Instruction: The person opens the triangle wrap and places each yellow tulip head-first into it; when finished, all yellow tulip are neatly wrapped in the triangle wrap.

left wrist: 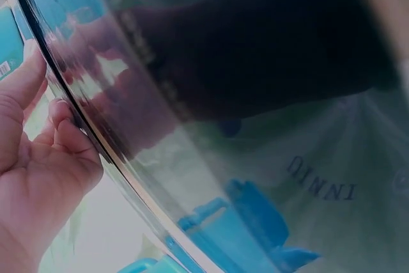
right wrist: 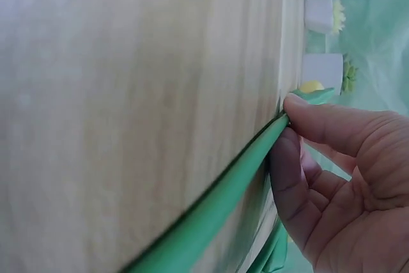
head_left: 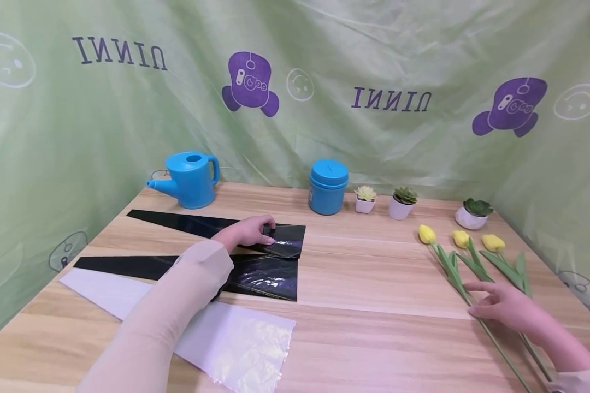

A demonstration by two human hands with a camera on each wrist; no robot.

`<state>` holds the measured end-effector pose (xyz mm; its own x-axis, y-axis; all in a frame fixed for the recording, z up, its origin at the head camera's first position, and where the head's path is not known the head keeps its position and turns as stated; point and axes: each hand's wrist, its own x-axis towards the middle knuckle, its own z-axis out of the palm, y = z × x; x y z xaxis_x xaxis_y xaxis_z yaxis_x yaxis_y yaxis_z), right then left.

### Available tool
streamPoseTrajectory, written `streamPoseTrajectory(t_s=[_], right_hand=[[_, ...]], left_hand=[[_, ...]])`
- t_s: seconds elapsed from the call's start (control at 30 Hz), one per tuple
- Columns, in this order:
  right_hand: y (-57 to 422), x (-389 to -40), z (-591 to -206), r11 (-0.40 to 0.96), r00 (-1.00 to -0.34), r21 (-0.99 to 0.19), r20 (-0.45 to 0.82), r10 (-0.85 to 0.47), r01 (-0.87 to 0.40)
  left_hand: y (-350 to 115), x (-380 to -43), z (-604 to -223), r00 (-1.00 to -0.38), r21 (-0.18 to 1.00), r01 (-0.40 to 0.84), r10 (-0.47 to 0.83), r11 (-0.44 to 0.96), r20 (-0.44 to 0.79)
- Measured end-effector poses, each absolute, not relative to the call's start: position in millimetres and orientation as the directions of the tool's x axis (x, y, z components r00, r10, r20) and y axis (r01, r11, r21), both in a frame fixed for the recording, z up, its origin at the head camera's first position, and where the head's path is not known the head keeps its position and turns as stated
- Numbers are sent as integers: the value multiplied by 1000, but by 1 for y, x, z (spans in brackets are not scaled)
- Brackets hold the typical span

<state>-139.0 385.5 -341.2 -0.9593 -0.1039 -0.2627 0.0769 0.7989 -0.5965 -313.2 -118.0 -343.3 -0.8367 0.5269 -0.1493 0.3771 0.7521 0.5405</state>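
My left hand (head_left: 253, 230) rests on the wide end of the farther black tapered wrapping sleeve (head_left: 177, 222), its thumb and fingers apart. In the left wrist view, the thumb and bent fingers (left wrist: 61, 116) touch the glossy film, which mirrors the hand. A second black sleeve (head_left: 270, 275) and a whitish one (head_left: 236, 338) lie nearer, partly under my left forearm. At the right, my right hand (head_left: 503, 305) pinches the green stem of the leftmost yellow tulip (head_left: 426, 234) between thumb and fingers. Two more yellow tulips (head_left: 460, 238) (head_left: 493, 243) lie beside it.
Along the back stand a blue watering can (head_left: 192, 180), a blue lidded canister (head_left: 328, 187) and three small potted succulents (head_left: 365, 199) (head_left: 402, 203) (head_left: 472, 214). A green printed curtain (head_left: 324, 65) hangs round the wooden table (head_left: 373, 327).
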Motion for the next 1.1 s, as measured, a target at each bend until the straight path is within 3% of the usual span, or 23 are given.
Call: streamPoseTrajectory(t_s=[0.4, 0.77, 0.9, 1.0, 1.1], right_hand=[[380, -139, -336, 818, -953, -560, -299, -49, 134], [383, -140, -332, 770, -965, -628, -253, -68, 111], [381, -143, -329, 705, -983, -699, -181, -15, 117], [378, -147, -327, 618, -994, -780, -107, 28, 102], [374, -153, -326, 391, -997, -918, -57, 43, 70]], left_hand=[[-117, -315, -345, -837, 563, 370, 528, 739, -144], [-119, -323, -353, -828, 579, 362, 538, 730, -161], [-131, -361, -395, -791, 575, 453, 605, 681, -94], [-136, -391, -422, -799, 573, 431, 590, 697, -118], [-134, -394, -424, -824, 581, 362, 542, 729, -167]])
